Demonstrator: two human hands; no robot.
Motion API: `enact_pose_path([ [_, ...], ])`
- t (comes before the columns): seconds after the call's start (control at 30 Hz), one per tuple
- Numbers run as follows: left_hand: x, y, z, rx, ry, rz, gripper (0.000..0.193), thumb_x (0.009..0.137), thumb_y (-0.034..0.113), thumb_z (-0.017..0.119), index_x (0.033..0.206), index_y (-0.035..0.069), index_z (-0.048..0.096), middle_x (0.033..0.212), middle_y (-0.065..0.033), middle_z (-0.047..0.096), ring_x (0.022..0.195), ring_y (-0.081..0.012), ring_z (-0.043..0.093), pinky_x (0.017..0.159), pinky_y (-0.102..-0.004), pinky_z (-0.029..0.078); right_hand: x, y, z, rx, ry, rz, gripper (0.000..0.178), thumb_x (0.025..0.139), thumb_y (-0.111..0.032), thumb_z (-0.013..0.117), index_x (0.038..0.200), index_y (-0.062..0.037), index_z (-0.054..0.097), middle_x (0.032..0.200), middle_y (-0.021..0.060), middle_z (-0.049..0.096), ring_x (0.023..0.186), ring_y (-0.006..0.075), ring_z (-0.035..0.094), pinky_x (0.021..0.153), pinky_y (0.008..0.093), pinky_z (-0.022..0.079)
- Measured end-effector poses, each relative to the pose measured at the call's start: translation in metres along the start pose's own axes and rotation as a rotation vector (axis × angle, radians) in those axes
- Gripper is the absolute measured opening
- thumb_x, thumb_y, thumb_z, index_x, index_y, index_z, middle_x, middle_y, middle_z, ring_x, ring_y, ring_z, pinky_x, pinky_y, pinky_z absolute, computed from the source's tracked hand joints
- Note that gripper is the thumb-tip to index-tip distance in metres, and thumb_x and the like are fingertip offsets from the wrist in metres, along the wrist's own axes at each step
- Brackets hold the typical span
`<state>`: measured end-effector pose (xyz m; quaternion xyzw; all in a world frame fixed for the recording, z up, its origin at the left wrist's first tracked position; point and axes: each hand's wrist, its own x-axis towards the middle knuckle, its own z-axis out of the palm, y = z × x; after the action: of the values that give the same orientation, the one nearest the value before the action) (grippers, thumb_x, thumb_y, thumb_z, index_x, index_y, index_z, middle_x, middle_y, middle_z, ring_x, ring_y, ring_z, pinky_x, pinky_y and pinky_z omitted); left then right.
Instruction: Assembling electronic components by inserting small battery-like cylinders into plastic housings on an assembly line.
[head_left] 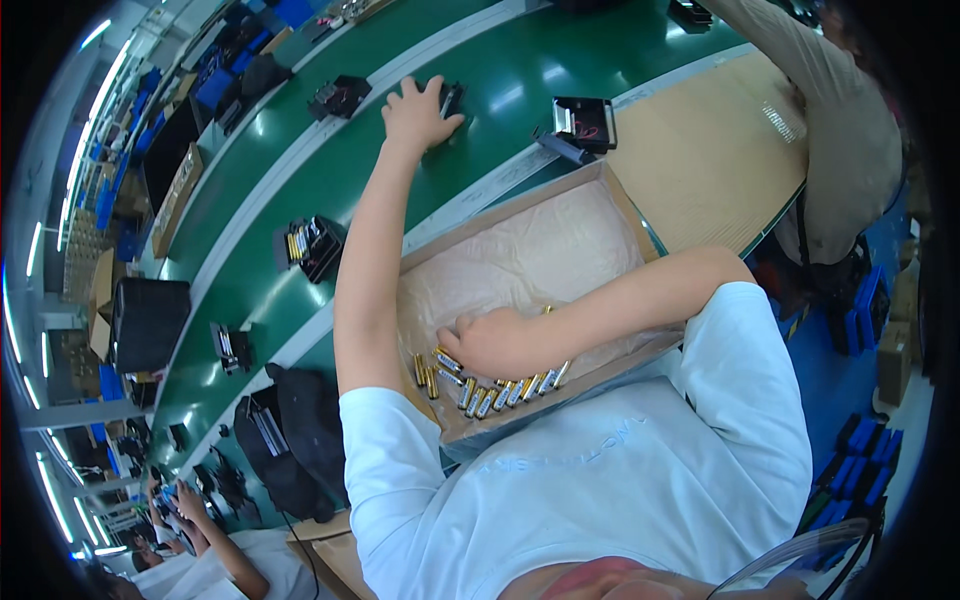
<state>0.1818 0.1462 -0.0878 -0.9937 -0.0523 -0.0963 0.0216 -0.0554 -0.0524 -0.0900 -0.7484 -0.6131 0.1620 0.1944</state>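
Observation:
Far out on the green conveyor, my left hand [418, 115] has its fingers spread beside a small black case [453, 98]. The case lies between thumb and forefinger; whether they touch it is hard to make out. My right hand [492, 341] is down in a shallow cardboard box [622, 208] lined with clear plastic film. Its fingers curl over loose gold and silver cylindrical batteries [483, 402], and the palm hides what they grip. Several batteries lie in a row along the near side, with a few more [425, 377] at the left.
An opened black case [585, 125] with red wires rests by the belt's near rail. Further left on the belt are a case holding batteries [312, 246] and another black case [232, 347]. A cardboard sheet [700, 150] lies right, beside another person's sleeve [840, 110].

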Motion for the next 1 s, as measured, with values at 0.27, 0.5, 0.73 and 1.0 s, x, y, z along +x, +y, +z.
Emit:
enact_pose_path([
  [0.27, -0.045, -0.087, -0.034, -0.948, 0.013, -0.168, 0.056, 0.087, 0.028, 0.062, 0.135, 0.0, 0.052, 0.117, -0.0246, 0.061, 0.099, -0.0384, 0.062, 0.088, -0.0418, 0.051, -0.011, 0.011, -0.059, 0.206, -0.053, -0.141, 0.022, 0.087, -0.013, 0.059, 0.097, 0.0071, 0.059, 0.085, 0.0277, 0.066, 0.073, 0.042, 0.067, 0.066, 0.0442, 0.056],
  [0.5, -0.079, -0.119, -0.03, -0.243, 0.372, -0.237, 0.052, 0.09, 0.036, 0.063, 0.128, 0.0, 0.057, 0.118, -0.0236, 0.062, 0.099, -0.0384, 0.062, 0.084, -0.0422, 0.052, -0.004, 0.025, -0.054, 0.299, -0.105, -0.158, 0.022, 0.089, -0.014, 0.054, 0.091, 0.0067, 0.062, 0.082, 0.0264, 0.068, 0.073, 0.0425, 0.067, 0.067, 0.0461, 0.055],
  [0.73, -0.081, -0.033, -0.049, 0.078, 0.026, -0.115, 0.047, 0.086, 0.041, 0.068, 0.108, -0.001, 0.068, 0.099, -0.0243, 0.07, 0.089, -0.0374, 0.068, 0.076, -0.0444, 0.055, 0.008, 0.037, -0.081, 0.474, -0.075, -0.066, 0.023, 0.091, -0.015, 0.055, 0.1, 0.0004, 0.069, 0.085, 0.0145, 0.071, 0.07, 0.0302, 0.064, 0.07, 0.0401, 0.054],
  [1.0, -0.095, -0.085, -0.063, -0.619, -0.028, -0.418, 0.038, 0.089, 0.022, 0.064, 0.115, -0.005, 0.059, 0.103, -0.0253, 0.065, 0.085, -0.0383, 0.068, 0.075, -0.0438, 0.059, 0.054, 0.097, -0.151, 0.398, 0.501, 0.186, 0.02, 0.087, -0.018, 0.065, 0.094, -0.0021, 0.074, 0.085, 0.0085, 0.07, 0.07, 0.0189, 0.059, 0.066, 0.0312, 0.049],
])
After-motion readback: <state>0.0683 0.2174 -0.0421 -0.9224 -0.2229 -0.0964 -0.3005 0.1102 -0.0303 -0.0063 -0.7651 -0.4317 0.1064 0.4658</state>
